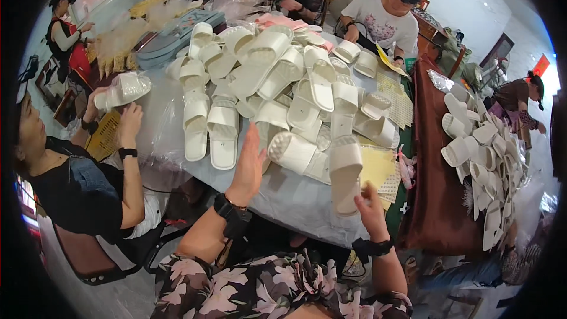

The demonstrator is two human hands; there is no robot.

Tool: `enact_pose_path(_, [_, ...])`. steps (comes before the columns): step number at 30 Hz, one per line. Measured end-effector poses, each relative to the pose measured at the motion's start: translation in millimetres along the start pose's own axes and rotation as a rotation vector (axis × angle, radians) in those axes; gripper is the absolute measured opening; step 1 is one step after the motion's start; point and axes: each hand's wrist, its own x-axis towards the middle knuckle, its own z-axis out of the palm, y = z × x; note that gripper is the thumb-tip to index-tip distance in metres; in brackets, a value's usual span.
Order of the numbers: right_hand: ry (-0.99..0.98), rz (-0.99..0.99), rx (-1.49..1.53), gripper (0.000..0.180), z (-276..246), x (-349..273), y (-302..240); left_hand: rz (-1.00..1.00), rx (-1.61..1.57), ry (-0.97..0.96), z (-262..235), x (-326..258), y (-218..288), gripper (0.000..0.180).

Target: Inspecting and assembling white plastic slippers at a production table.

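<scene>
Gripping a white slipper (345, 184) by its edge near the heel, the person's right hand (372, 211) has its thumb and fingers closed on it, toe pointing away from the body, over the near right part of the worktop (289, 207). The left hand (247, 168) is raised with its fingers extended and close together, seemingly with nothing in it; whether it touches the slippers behind it cannot be told. Between the hands, another slipper (295, 155) lies sideways at the near edge of a large heap of white slippers (274, 62), which covers much of the worktop. Just beyond the right hand lie yellow sticker sheets (377, 168), with paler sheets (394, 100) farther back. To the left, a seated co-worker (77, 183) holds up a white slipper in clear wrapping (127, 90). Across the heap, a co-worker in a white T-shirt (384, 20) sits near a yellow sheet (391, 62). At the back left stands a blue-grey container (171, 38); at the far right, more white slippers (487, 153) pile beside a brown-covered surface (434, 189).
</scene>
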Motion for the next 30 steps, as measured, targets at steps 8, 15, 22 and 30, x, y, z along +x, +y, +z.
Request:
enact_pose_path(8, [-0.099,-0.505,0.71,0.104,38,52,-69,0.202,0.06,-0.081,-42,34,28,0.089])
enact_pose_path(15, [-0.15,-0.41,0.771,0.105,56,83,-58,0.146,0.227,-0.059,-68,32,53,0.095])
enact_pose_path(22, [-0.163,-0.397,0.748,0.103,50,80,-53,0.097,0.206,-0.098,-63,32,45,0.095])
enact_pose_path(30, [0.068,0.027,0.528,0.031,35,64,-18,-0.088,0.688,-0.104,-42,14,-12,0.063])
